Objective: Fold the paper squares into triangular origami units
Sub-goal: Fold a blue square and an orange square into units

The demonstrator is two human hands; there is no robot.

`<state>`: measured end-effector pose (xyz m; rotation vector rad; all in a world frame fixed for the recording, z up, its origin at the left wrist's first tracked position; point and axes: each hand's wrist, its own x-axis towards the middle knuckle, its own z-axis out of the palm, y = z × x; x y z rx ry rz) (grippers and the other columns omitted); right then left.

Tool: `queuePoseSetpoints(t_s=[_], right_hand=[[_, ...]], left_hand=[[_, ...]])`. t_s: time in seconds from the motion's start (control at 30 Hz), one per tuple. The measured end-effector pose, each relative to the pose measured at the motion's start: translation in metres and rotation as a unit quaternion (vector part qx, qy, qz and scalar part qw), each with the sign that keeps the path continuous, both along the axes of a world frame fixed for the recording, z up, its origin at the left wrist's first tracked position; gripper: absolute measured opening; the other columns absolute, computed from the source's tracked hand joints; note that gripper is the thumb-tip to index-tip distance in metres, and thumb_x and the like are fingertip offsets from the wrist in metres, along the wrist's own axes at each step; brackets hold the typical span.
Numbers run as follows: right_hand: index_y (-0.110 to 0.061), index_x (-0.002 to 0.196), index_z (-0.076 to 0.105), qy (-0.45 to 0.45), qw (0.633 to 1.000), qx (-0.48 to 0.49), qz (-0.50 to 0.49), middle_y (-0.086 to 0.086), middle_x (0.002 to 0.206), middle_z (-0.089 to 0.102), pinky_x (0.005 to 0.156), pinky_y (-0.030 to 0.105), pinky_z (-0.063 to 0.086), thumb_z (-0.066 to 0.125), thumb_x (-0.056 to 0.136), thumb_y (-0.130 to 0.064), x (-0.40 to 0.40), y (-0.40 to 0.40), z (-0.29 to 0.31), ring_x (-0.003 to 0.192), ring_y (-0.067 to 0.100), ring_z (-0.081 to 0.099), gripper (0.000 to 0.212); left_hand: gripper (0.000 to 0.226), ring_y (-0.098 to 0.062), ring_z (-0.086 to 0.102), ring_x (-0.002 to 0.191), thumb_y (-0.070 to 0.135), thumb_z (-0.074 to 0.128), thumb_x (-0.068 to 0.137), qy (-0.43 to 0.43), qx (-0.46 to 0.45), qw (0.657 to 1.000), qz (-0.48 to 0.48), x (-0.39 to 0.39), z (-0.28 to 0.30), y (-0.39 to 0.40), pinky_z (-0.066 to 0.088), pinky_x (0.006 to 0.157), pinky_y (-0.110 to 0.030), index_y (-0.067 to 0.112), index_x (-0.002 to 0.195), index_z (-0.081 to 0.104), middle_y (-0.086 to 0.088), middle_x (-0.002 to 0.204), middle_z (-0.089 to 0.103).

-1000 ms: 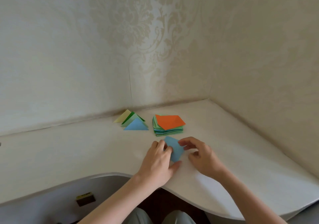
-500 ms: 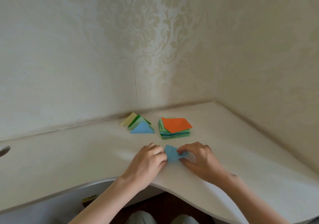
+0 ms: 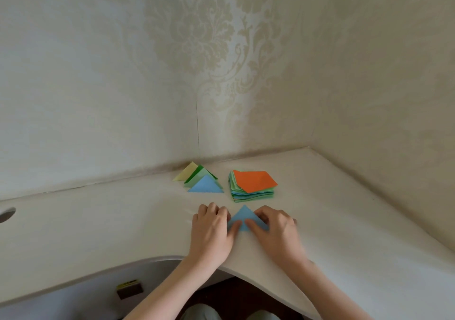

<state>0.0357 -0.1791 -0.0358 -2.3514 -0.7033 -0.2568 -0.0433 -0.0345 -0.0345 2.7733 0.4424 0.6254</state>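
A person's two hands pressed a blue paper triangle (image 3: pixel 243 217) flat on a pale surface (image 3: pixel 98 221) set in the corner of a papered room, the sheet apparently folded once along its diagonal and now being creased. At far left, a round hole (image 3: pixel 6 215) cut the surface near its edge. Farther in, by the wall, lay a pile of finished triangles (image 3: pixel 199 180), yellow, green and blue, overlapping one another. The left hand (image 3: pixel 211 233) rested knuckles up at the triangle's left corner, its fingers curled onto the surface and its thumb laid along the paper's lower edge. The triangle sat between the hands with its apex pointing away from the person, near the stack and well short of the surface's curved front edge. The right hand (image 3: pixel 273 231) mirrored the pose at the right corner, fingers bent over that side and thumb pressing the base; neither hand appeared to lift the paper, both pinning it down. Behind it stood a stack of unfolded squares (image 3: pixel 253 186) with an orange sheet on top. The crease looked close to set; the next move likely called for running the thumbs outward along the base, then either another fold or sliding the unit across to the pile.
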Motion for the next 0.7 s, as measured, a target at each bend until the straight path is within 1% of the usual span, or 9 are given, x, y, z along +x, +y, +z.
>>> queuePoseSetpoints(t_s=[0.07,0.13,0.23,0.33,0.4,0.5,0.57,0.63,0.7], right_hand=[[-0.031,0.09,0.062,0.005,1.0,-0.018,-0.015,-0.012,0.086,0.066,0.077,0.031,0.036,0.06,0.081,-0.055,-0.001,0.003,0.001,0.088,0.011,0.056,0.026],[-0.032,0.094,0.062,0.011,0.999,-0.038,-0.021,-0.012,0.092,0.066,0.077,0.03,0.032,0.06,0.081,-0.056,-0.002,0.005,0.003,0.092,0.01,0.055,0.027],[-0.033,0.1,0.062,0.023,0.999,-0.042,-0.022,-0.013,0.097,0.065,0.077,0.03,0.028,0.062,0.081,-0.051,-0.004,0.004,0.006,0.097,0.011,0.055,0.026],[-0.035,0.103,0.06,0.043,0.998,-0.032,-0.019,-0.015,0.096,0.06,0.078,0.027,0.027,0.066,0.08,-0.047,-0.006,0.003,0.008,0.094,0.007,0.052,0.027],[-0.037,0.103,0.059,0.073,0.997,-0.015,-0.016,-0.016,0.092,0.055,0.079,0.026,0.028,0.07,0.078,-0.044,-0.004,0.004,0.009,0.086,0.002,0.049,0.029],[-0.035,0.099,0.06,0.123,0.992,0.006,0.002,-0.015,0.087,0.057,0.083,0.027,0.04,0.076,0.074,-0.034,0.004,0.001,0.009,0.076,0.0,0.05,0.03],[-0.031,0.094,0.062,0.148,0.988,0.029,0.02,-0.013,0.081,0.059,0.078,0.024,0.045,0.078,0.072,-0.024,0.008,-0.002,0.011,0.072,0.002,0.053,0.028],[-0.024,0.093,0.065,0.167,0.984,0.054,0.034,-0.009,0.079,0.061,0.07,0.014,0.044,0.077,0.071,-0.014,0.01,-0.005,0.012,0.069,0.003,0.053,0.027],[-0.02,0.091,0.067,0.182,0.979,0.078,0.041,-0.006,0.077,0.063,0.067,0.01,0.043,0.076,0.071,-0.005,0.012,-0.008,0.013,0.067,0.007,0.054,0.027]], left_hand=[[0.039,-0.018,0.044,0.097,0.058,0.041,0.092,0.027,0.018,0.999,0.022,0.002,0.0,-0.002,0.033,0.078,-0.028,0.023,0.094,0.057,0.006,0.096,0.051],[0.04,-0.017,0.043,0.098,0.06,0.038,0.091,0.04,0.019,0.999,0.031,0.002,0.001,-0.002,0.034,0.08,-0.028,0.024,0.095,0.055,0.007,0.097,0.049],[0.034,-0.016,0.043,0.097,0.058,0.042,0.091,0.041,-0.009,0.999,0.025,0.003,0.001,0.001,0.034,0.08,-0.027,0.025,0.093,0.053,0.008,0.096,0.049],[0.027,-0.015,0.042,0.096,0.053,0.048,0.091,0.035,-0.039,0.999,0.01,0.002,0.001,0.006,0.035,0.081,-0.027,0.026,0.092,0.052,0.009,0.096,0.049],[0.025,-0.015,0.042,0.095,0.05,0.052,0.09,0.032,-0.058,0.998,0.003,0.001,0.0,0.009,0.035,0.082,-0.028,0.026,0.093,0.053,0.01,0.097,0.05],[0.018,-0.014,0.043,0.094,0.043,0.059,0.088,0.021,-0.104,0.994,-0.012,-0.001,0.003,0.015,0.037,0.08,-0.027,0.025,0.093,0.056,0.011,0.093,0.051],[0.012,-0.012,0.043,0.093,0.036,0.063,0.088,0.019,-0.138,0.99,-0.026,-0.003,0.005,0.019,0.036,0.076,-0.024,0.025,0.09,0.058,0.013,0.089,0.05],[0.006,-0.01,0.044,0.093,0.029,0.065,0.087,0.016,-0.174,0.984,-0.042,-0.006,0.006,0.023,0.036,0.074,-0.021,0.026,0.087,0.06,0.015,0.086,0.05],[0.007,-0.011,0.047,0.092,0.023,0.067,0.086,0.011,-0.198,0.979,-0.055,-0.008,0.007,0.025,0.038,0.075,-0.02,0.026,0.083,0.062,0.013,0.084,0.051]])
